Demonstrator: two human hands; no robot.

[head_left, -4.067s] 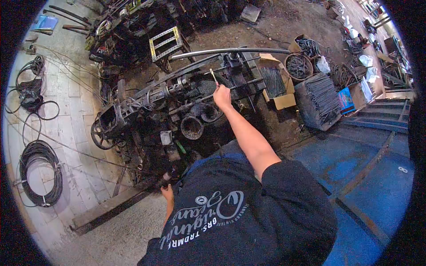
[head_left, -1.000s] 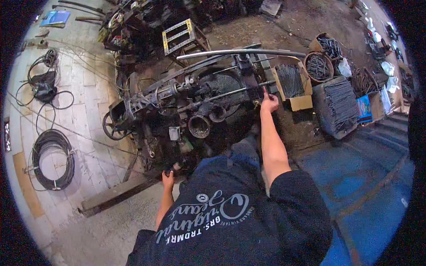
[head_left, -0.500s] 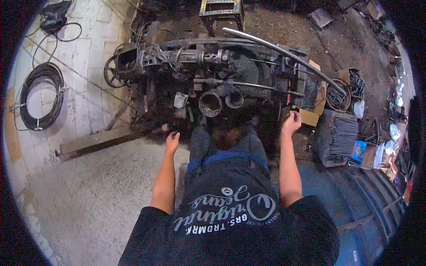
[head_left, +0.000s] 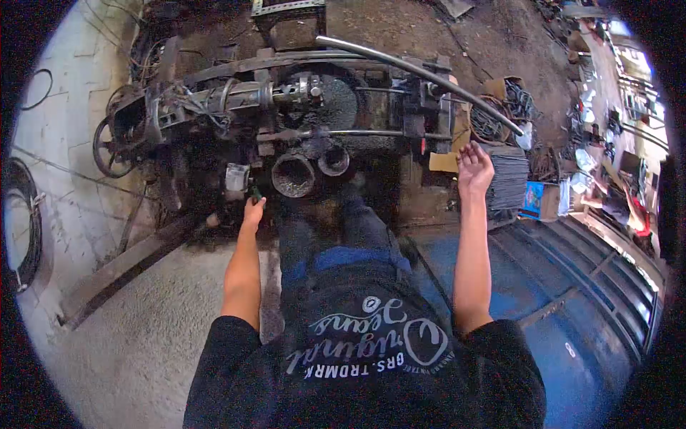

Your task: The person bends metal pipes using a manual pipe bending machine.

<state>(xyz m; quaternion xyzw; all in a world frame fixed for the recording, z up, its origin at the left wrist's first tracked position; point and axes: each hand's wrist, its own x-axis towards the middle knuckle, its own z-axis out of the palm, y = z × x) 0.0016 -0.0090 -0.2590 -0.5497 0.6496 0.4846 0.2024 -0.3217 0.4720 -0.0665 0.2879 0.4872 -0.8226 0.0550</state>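
Observation:
My left hand (head_left: 254,213) is closed at the lower end of a dark green handle (head_left: 256,192) on the near side of a greasy metal machine (head_left: 229,96). A small whitish box (head_left: 236,177) sits just left of that handle. Two round metal cups (head_left: 293,176) stand to its right. My right hand (head_left: 474,171) is raised with the palm showing and the fingers apart, slightly curled, holding nothing that I can see. It is nearest a flattened piece of cardboard (head_left: 444,163) and a stack of thin dark rods (head_left: 509,179).
A long metal pipe (head_left: 421,74) slants across the machine's right end. A handwheel (head_left: 107,146) is at its left. Boxes of wire pieces (head_left: 520,100) stand at the right. A blue metal panel (head_left: 493,286) lies below, and a coiled cable (head_left: 32,222) at far left.
My view has swung to the right. My left hand has moved up to the green handle. My right hand has turned palm up, and its pinched fingers have opened.

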